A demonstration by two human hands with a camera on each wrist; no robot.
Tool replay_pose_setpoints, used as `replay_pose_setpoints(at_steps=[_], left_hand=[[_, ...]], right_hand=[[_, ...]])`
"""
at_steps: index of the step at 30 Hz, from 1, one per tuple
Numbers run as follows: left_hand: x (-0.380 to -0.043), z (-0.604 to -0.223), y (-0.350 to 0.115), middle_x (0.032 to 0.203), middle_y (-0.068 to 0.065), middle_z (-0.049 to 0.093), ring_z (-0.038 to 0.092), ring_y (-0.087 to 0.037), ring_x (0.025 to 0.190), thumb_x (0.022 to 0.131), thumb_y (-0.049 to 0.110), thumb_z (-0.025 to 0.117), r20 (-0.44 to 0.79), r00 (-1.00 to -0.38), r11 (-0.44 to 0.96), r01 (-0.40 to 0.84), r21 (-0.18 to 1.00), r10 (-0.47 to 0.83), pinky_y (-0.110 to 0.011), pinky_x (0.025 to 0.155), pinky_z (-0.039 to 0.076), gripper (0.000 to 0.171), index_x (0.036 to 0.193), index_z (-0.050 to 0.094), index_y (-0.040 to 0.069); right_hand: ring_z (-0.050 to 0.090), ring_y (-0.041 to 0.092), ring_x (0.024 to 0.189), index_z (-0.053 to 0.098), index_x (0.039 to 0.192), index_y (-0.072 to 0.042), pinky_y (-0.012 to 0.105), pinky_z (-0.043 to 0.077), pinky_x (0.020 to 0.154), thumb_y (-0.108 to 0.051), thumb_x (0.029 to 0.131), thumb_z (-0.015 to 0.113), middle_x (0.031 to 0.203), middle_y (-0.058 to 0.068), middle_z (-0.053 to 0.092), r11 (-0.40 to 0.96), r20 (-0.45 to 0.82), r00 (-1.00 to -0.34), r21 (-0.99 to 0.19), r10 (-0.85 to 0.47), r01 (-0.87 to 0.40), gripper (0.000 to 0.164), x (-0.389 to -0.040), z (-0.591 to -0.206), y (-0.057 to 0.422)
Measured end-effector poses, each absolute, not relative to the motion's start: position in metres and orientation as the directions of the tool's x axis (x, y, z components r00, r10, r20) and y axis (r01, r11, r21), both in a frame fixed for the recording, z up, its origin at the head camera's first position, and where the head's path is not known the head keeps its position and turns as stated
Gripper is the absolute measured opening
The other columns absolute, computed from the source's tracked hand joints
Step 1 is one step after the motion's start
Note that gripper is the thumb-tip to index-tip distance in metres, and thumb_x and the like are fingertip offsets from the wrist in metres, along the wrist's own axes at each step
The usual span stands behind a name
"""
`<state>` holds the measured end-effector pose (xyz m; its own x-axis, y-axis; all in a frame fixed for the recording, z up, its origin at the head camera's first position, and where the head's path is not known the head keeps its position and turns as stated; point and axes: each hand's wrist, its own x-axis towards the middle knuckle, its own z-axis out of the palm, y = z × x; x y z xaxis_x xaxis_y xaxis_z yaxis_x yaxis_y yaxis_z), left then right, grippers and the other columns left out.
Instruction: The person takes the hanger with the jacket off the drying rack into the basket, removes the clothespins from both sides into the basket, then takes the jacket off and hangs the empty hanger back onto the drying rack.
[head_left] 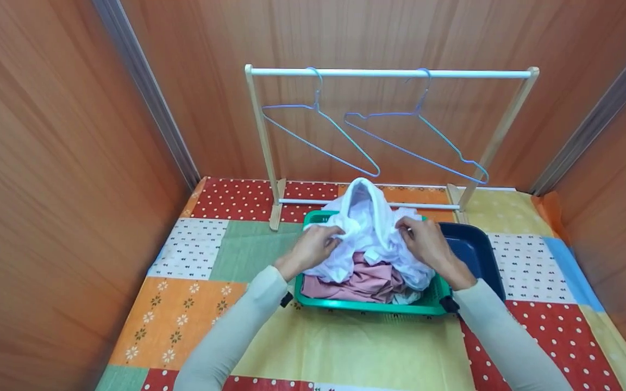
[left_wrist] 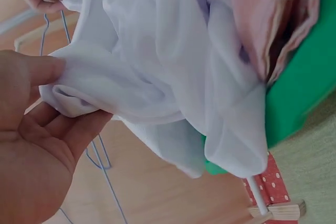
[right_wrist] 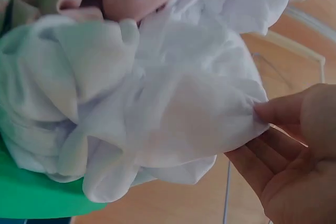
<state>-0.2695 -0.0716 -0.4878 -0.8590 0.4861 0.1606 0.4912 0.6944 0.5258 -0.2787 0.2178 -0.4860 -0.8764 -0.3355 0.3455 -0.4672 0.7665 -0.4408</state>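
A white garment [head_left: 340,260] lies bunched over a green basket [head_left: 367,308], its upper part raised in a hood-like loop. My left hand [head_left: 315,247] pinches the cloth on its left side; the left wrist view shows the thumb and fingers around a fold of the white garment [left_wrist: 142,66]. On the other side my right hand [head_left: 427,241] grips it too, with thumb and fingertips on the edge of the white garment [right_wrist: 194,119] in the right wrist view. Beneath it in the basket is a crumpled pink cloth [head_left: 364,282].
Behind the basket stands a wooden rack [head_left: 345,72] with a left hanger [head_left: 324,155] and a right hanger [head_left: 416,155] on its white bar. A dark blue tray [head_left: 468,250] sits right of the basket. Wooden panels enclose the patchwork-covered surface [head_left: 378,347].
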Motion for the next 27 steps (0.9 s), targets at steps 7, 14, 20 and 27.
replay_pose_setpoints(at_steps=[7, 14, 20, 27], left_hand=[[-0.247, -0.5, -0.072, 0.124, 0.0, 0.069, 0.066, -0.015, 0.109, 0.099, 0.026, 0.059, 0.032, -0.826, 0.726, 0.511, 0.46, 0.562, -0.035, 0.093, 0.055, 0.03, 0.128, 0.065, 0.019], [-0.237, -0.52, -0.071, 0.132, 0.001, 0.065, 0.061, -0.019, 0.121, 0.102, 0.032, 0.052, -0.174, -0.774, 0.754, 0.496, 0.43, 0.608, -0.042, 0.105, 0.047, 0.036, 0.136, 0.059, 0.021], [-0.237, -0.517, -0.072, 0.138, 0.001, 0.061, 0.056, -0.02, 0.128, 0.103, 0.036, 0.049, -0.185, -0.761, 0.74, 0.494, 0.457, 0.622, -0.044, 0.108, 0.044, 0.04, 0.139, 0.056, 0.022], [-0.256, -0.493, -0.08, 0.126, -0.003, 0.068, 0.064, -0.019, 0.114, 0.101, 0.031, 0.054, -0.002, -0.83, 0.71, 0.476, 0.519, 0.558, -0.038, 0.096, 0.053, 0.034, 0.13, 0.064, 0.015]], right_hand=[[0.066, 0.012, 0.076, 0.073, 0.104, -0.009, 0.034, 0.058, 0.071, -0.011, 0.096, 0.062, 0.093, 0.004, 0.074, 0.727, 0.188, -0.833, -0.413, -0.521, -0.548, 0.014, -0.25, -0.497, 0.222], [0.06, 0.009, 0.076, 0.072, 0.107, -0.012, 0.029, 0.055, 0.072, -0.012, 0.098, 0.059, 0.094, 0.001, 0.072, 0.705, 0.0, -0.777, -0.419, -0.63, -0.572, 0.016, -0.244, -0.521, 0.227], [0.067, 0.017, 0.09, 0.07, 0.116, -0.01, 0.039, 0.057, 0.082, -0.01, 0.098, 0.059, 0.106, 0.004, 0.073, 0.679, 0.034, -0.763, -0.431, -0.645, -0.594, 0.021, -0.246, -0.515, 0.232], [0.07, 0.02, 0.093, 0.068, 0.122, -0.009, 0.039, 0.059, 0.079, -0.016, 0.097, 0.061, 0.112, 0.007, 0.072, 0.717, 0.126, -0.845, -0.474, -0.52, -0.512, 0.027, -0.259, -0.487, 0.244]])
